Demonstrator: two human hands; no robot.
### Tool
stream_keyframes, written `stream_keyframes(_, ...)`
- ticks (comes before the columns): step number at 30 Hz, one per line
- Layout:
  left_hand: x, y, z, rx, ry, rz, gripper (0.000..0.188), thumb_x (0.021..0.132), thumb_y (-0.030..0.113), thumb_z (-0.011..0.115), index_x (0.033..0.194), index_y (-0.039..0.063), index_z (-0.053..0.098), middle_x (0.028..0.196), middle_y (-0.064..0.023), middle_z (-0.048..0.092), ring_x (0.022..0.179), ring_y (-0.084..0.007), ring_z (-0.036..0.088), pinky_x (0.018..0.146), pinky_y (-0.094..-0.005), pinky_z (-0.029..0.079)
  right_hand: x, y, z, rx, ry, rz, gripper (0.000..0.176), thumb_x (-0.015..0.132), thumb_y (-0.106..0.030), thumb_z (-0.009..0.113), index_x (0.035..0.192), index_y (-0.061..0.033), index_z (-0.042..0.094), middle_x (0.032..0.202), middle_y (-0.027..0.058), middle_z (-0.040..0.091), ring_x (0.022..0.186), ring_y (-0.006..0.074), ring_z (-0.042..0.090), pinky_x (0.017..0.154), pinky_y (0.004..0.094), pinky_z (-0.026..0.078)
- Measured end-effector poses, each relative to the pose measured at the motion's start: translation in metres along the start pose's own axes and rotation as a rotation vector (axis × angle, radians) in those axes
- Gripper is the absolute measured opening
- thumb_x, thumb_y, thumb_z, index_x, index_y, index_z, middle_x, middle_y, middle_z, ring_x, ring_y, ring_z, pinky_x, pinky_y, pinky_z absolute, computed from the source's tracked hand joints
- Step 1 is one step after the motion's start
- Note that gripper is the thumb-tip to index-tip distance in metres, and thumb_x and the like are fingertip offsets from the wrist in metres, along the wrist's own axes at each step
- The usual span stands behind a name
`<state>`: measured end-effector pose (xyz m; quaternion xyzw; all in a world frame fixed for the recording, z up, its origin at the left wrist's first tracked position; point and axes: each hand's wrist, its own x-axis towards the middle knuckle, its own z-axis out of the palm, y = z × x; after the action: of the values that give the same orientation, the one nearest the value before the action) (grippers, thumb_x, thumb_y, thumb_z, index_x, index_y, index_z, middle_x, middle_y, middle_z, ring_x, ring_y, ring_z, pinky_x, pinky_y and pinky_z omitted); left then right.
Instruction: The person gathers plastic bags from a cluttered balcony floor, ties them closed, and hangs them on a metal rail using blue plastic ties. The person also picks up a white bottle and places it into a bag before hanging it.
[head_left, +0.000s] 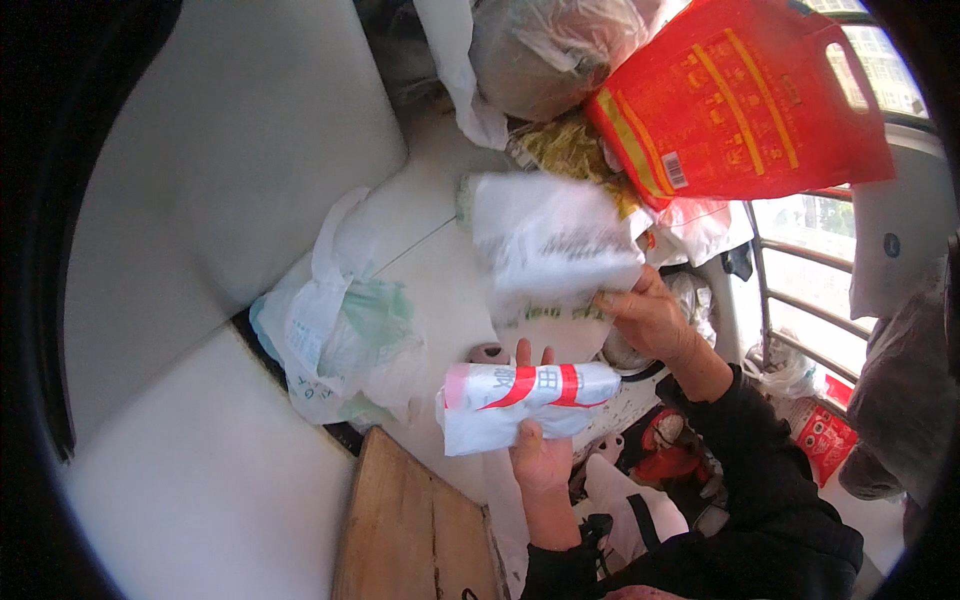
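My left hand (541, 454) grips a folded white plastic bag (534, 420) with red bands and printed writing, thumb in front and fingertips showing past its far edge. Farther out, my right hand (651, 315) pinches the lower right corner of a white plastic sheet or bag (555, 232), which is blurred and bears dark writing. Behind its lower edge shows a pale surface with green print, partly hidden. To the left, on the white tiled floor (439, 300), lies a crumpled white and green plastic bag (352, 345).
A large red bag (735, 112) with a cut-out handle leans at the upper right, beside a clear-wrapped bundle (547, 60). Window bars (814, 259) run along the right. A wooden board (420, 525) stands at the lower left, near white panels (210, 465).
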<state>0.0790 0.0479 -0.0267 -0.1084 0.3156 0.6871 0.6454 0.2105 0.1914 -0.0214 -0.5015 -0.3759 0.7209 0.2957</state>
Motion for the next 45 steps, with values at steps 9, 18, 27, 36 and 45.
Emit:
stream_keyframes(9, -0.021, -0.002, -0.020, -0.228, 0.013, 0.023, 0.070, 0.080, 0.035, 0.075, 0.138, 0.011, 0.044, 0.143, -0.0085, 0.044, 0.133, -0.0268, 0.040, 0.111, -0.0536, 0.027, -0.017, 0.017, 0.001, -0.824, -0.454, -0.533, 0.021, 0.067, 0.001, 0.065, 0.087, -0.0041, 0.067, 0.094, 0.0123, 0.061, 0.107, 0.0300, 0.056, 0.094, 0.0443, 0.036)
stream_keyframes(18, -0.016, -0.007, -0.023, -0.284, 0.274, 0.020, 0.053, 0.093, 0.027, 0.058, 0.140, 0.011, 0.040, 0.139, -0.0106, 0.047, 0.128, -0.0272, 0.045, 0.108, -0.0499, 0.033, -0.034, 0.027, 0.001, -1.065, -0.337, -0.646, 0.023, 0.063, 0.000, 0.063, 0.086, -0.0017, 0.064, 0.109, 0.0130, 0.060, 0.114, 0.0339, 0.054, 0.094, 0.0509, 0.040)
stream_keyframes(27, -0.024, -0.014, -0.053, -0.477, -0.053, 0.081, 0.059, 0.092, 0.025, 0.058, 0.144, 0.008, 0.034, 0.141, -0.0099, 0.046, 0.128, -0.0287, 0.047, 0.108, -0.0526, 0.034, -0.002, 0.082, -0.015, 0.453, -0.094, 0.559, 0.079, 0.094, -0.062, 0.037, 0.127, 0.0075, 0.049, 0.120, 0.0175, 0.059, 0.112, 0.0260, 0.056, 0.097, 0.0397, 0.043)
stream_keyframes(36, -0.027, 0.002, -0.048, -0.499, 0.061, -0.008, 0.050, 0.095, 0.029, 0.049, 0.139, 0.005, 0.040, 0.138, -0.0131, 0.049, 0.124, -0.0290, 0.050, 0.106, -0.0497, 0.036, 0.053, 0.051, -0.014, 0.792, 0.245, 0.196, 0.045, 0.090, -0.023, 0.060, 0.126, 0.0009, 0.049, 0.113, 0.0147, 0.062, 0.102, 0.0242, 0.063, 0.092, 0.0384, 0.051)
stream_keyframes(45, -0.020, 0.009, -0.029, -0.250, 0.291, 0.085, 0.048, 0.096, 0.030, 0.050, 0.137, 0.007, 0.041, 0.131, -0.0122, 0.054, 0.118, -0.0286, 0.054, 0.103, -0.0495, 0.039, 0.029, 0.023, -0.012, -1.053, 0.252, -0.845, 0.043, 0.072, 0.016, 0.053, 0.109, -0.0008, 0.064, 0.117, 0.0156, 0.063, 0.101, 0.0300, 0.063, 0.088, 0.0347, 0.050)
